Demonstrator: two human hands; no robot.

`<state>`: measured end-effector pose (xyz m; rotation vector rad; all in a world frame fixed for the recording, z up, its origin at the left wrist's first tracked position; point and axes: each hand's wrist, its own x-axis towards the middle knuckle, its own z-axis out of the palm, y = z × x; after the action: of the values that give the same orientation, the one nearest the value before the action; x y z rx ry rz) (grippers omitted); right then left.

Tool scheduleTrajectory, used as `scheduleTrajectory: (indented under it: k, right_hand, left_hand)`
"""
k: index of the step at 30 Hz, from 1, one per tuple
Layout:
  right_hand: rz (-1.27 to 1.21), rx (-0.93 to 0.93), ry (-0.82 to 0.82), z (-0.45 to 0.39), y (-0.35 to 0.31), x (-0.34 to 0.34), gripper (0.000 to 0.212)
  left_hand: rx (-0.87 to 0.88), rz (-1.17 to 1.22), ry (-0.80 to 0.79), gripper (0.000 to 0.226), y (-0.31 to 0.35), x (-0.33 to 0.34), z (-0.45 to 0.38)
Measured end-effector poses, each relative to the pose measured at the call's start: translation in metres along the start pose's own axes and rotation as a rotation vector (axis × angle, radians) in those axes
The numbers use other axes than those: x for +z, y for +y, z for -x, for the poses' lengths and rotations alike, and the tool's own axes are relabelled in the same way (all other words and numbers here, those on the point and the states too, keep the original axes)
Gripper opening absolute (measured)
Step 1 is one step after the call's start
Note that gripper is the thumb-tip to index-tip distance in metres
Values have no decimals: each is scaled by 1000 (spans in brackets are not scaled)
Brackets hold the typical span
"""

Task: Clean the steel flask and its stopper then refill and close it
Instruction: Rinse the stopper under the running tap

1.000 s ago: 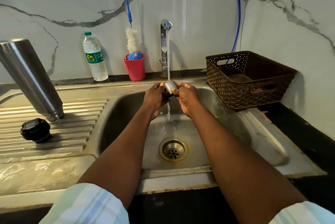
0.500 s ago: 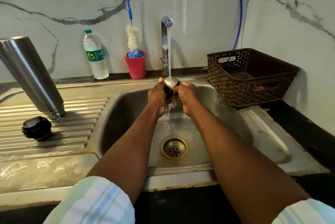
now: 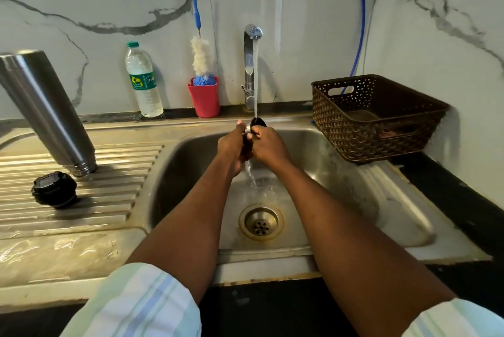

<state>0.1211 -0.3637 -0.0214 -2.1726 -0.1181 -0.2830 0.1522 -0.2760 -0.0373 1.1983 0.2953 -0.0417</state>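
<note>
I have both hands up under the running tap (image 3: pixel 253 32), over the far side of the sink (image 3: pixel 341 200), and between them is a small dark, round part (image 3: pixel 258 122) that I take to be a piece of the flask's closure, though most of it is hidden by my fingers. My left hand (image 3: pixel 231 145) curls round its left side with the thumb raised, and my right hand (image 3: pixel 268 143) pinches it from the right, so both are clamped on it and the stream lands right on its top edge. To rinse it well I would turn the piece slowly in the flow so water reaches every face and any groove, rubbing with the thumbs, and keep it low enough that the splash falls toward the drain (image 3: pixel 261 223), not onto the counter. The grip should stay firm, since a wet, small part can slip and drop into the basin. The steel flask (image 3: pixel 46 110) stands mouth-down and leaning on the ribbed drainboard (image 3: pixel 114 173) at the far left, with the black stopper (image 3: pixel 54 190) lying just near of it, both well apart from my hands. The bottle brush (image 3: pixel 201 61) sits in the red cup (image 3: pixel 205 98) by the wall, within reach if rubbing alone proves too little.
</note>
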Motion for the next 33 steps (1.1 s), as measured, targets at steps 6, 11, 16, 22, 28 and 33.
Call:
scheduleTrajectory:
  k: [6, 11, 16, 22, 28, 33]
  right_hand:
    - [-518, 194, 42, -5, 4, -15, 32]
    - [53, -25, -44, -3, 7, -3, 39]
    - [-313, 117, 61, -6, 3, -8, 25]
    - [-5, -34, -74, -3, 8, -6, 19]
    - [-321, 62, 82, -6, 5, -10, 11]
    - [20, -42, -32, -7, 12, -3, 26]
  left_hand:
    - [48, 118, -241, 13, 5, -1, 6]
    - [10, 29, -43, 42, 0, 1, 2]
    - [7, 145, -211, 14, 5, 0, 7]
    - [-7, 30, -48, 48, 1, 2, 7]
    - [13, 132, -192, 20, 7, -1, 9]
    - [15, 75, -8, 51, 1, 3, 9]
